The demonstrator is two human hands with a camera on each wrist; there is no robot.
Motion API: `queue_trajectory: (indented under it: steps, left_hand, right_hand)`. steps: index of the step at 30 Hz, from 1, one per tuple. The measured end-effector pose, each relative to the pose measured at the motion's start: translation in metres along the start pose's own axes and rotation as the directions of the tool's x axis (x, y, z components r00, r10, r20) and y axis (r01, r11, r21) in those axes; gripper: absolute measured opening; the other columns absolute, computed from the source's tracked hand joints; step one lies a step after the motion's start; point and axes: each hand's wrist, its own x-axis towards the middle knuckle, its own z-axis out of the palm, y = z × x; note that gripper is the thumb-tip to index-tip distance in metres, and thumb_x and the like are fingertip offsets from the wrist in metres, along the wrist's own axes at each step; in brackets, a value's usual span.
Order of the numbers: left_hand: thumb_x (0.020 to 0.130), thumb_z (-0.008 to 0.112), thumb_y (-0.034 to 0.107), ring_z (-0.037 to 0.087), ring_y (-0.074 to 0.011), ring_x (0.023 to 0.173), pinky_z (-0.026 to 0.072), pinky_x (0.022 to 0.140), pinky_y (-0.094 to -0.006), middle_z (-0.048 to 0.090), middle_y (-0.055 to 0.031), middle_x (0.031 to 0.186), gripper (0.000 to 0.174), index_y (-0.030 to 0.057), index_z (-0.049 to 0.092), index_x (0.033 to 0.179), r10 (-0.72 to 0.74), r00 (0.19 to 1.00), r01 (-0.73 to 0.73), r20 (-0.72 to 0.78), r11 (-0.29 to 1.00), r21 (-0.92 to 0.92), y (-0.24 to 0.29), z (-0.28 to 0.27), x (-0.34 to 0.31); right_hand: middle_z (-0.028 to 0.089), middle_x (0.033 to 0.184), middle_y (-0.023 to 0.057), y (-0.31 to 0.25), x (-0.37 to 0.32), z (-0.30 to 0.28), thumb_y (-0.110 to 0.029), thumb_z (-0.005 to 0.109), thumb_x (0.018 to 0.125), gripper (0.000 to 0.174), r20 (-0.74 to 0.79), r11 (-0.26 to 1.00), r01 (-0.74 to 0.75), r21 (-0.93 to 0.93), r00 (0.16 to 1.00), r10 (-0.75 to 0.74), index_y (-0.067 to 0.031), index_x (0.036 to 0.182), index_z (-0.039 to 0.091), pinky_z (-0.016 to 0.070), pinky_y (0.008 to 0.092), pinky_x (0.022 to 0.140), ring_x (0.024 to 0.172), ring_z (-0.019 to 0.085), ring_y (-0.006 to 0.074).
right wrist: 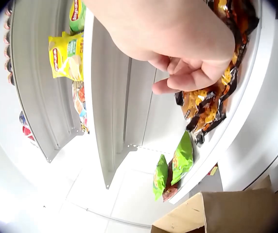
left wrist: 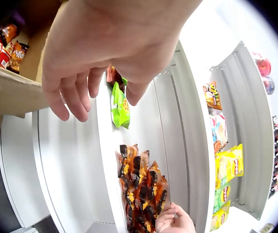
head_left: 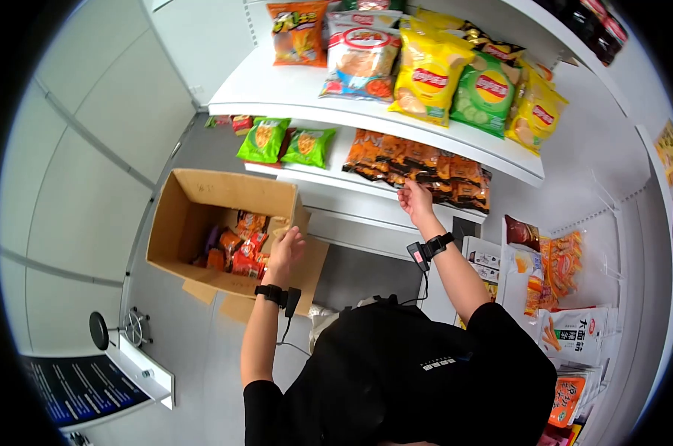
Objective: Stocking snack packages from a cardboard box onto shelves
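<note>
Orange-and-black snack bags (head_left: 425,165) lie in rows on the lower shelf. The right hand (head_left: 416,202) is at their front edge; in the right wrist view that hand (right wrist: 187,53) has curled fingers over the bags (right wrist: 209,104), with nothing visible in its grip. The left hand (head_left: 283,256) is beside the right wall of a cardboard box (head_left: 236,186), which holds red and orange packets (head_left: 248,249). In the left wrist view the left hand (left wrist: 105,58) has loosely bent fingers and holds nothing. Two green bags (head_left: 308,147) lie left of the orange ones.
Large chip bags (head_left: 429,70) stand on the upper shelf (head_left: 299,97). More packets (head_left: 563,267) sit on a side rack at the right. Open box flaps (head_left: 314,275) stick out near the body. A stool (head_left: 98,331) and a white stand are at the lower left.
</note>
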Motion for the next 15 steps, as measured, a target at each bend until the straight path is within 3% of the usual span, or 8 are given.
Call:
queue_trajectory:
  steps: [12, 15]
  left_hand:
    - [0.084, 0.059, 0.032, 0.058, -0.0112, 0.075, 0.0454, 0.065, -0.0293, 0.059, 0.0007, 0.089, 0.03, 0.0089, 0.057, 0.103, -0.042, 0.953, 0.005, -0.3, 0.992, -0.124, -0.045, -0.141, 0.011]
    - [0.085, 0.059, 0.03, 0.056, -0.0097, 0.069, 0.0447, 0.056, -0.0262, 0.058, 0.0015, 0.086, 0.027, 0.0087, 0.057, 0.101, -0.083, 0.936, 0.006, -0.341, 0.975, -0.22, -0.058, -0.172, 0.021]
  right_hand:
    - [0.059, 0.073, 0.0072, 0.072, 0.007, 0.101, -0.025, 0.061, 0.084, 0.02, 0.167, 0.982, -0.149, -0.118, 0.972, 0.167, -0.0081, 0.081, 0.051, 0.0424, 0.0225, 0.051, 0.061, 0.055, 0.0128]
    - [0.059, 0.073, 0.0072, 0.087, 0.009, 0.127, -0.024, 0.06, 0.085, 0.018, 0.182, 0.968, -0.196, -0.154, 0.958, 0.222, -0.0083, 0.081, 0.051, 0.0432, 0.0229, 0.053, 0.061, 0.055, 0.0129]
